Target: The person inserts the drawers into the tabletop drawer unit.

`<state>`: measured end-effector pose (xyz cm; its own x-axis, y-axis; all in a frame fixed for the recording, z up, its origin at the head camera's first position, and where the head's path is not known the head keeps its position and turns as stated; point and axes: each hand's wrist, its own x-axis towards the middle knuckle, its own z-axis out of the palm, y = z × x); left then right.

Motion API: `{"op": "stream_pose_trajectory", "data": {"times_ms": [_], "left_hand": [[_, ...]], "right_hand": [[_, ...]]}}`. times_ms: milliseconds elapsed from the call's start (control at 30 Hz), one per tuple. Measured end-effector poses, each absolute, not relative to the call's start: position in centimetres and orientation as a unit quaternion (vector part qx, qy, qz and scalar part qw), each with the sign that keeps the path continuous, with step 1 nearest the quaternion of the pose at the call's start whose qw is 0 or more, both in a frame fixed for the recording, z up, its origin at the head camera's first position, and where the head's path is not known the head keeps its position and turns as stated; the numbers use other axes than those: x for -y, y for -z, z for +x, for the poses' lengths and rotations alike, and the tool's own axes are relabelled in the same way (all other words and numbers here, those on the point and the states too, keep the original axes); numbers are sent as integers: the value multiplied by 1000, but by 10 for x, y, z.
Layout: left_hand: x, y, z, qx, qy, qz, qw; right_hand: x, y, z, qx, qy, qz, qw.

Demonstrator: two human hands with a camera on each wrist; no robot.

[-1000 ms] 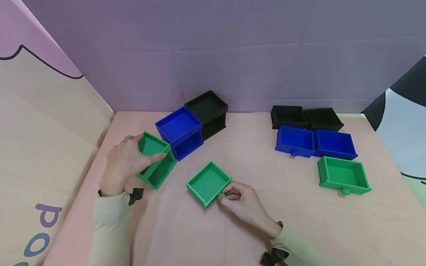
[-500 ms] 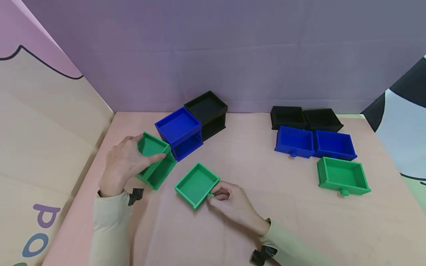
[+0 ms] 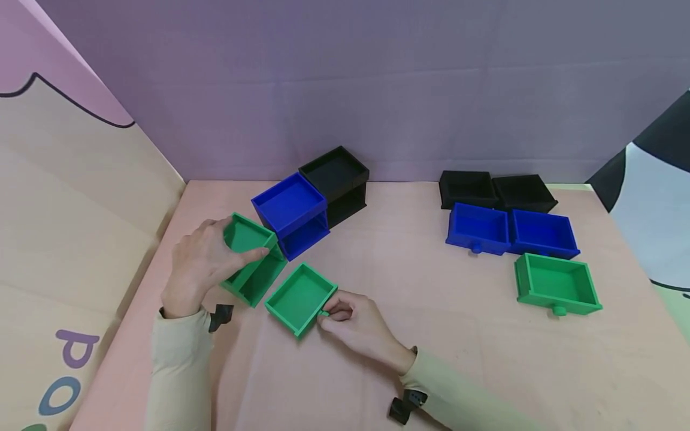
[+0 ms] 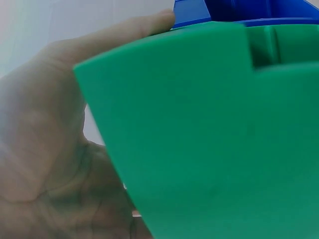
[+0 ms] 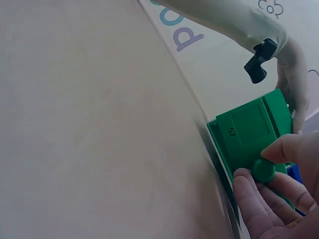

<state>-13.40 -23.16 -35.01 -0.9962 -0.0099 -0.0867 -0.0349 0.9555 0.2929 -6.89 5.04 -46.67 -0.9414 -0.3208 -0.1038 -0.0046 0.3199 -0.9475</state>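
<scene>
In the head view, the green drawer is just beside the front of the green cabinet, with its knob on the side facing away. I'd call it light, stiff plastic, a bit slippery on its smooth walls but hardly fragile; the knob looks the handiest hold, the side walls the next best. It's a shallow, bright green tray with crisp corners. The right hand pinches that knob, while the left hand grips the cabinet's upper part, thumb across it. A blue cabinet and a black cabinet stand behind; over to the right lie 2 black drawers, 2 blue drawers and 1 spare green drawer.

The left wrist view is mostly the cabinet's plain green wall, the hand wrapped round its edge.

The right wrist view shows the drawer's front, the round knob between thumb and fingers, and a small dark mark, perhaps 57. Whether its underside touches the cloth, I can't tell.
</scene>
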Motion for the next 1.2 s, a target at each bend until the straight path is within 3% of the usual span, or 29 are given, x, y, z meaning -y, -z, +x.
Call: {"op": "stream_pose_trajectory", "data": {"times_ms": [1200], "left_hand": [[231,349,-134,-987,-154,-11,40]], "right_hand": [[-11,476,-95,-799,572,-124,138]]}}
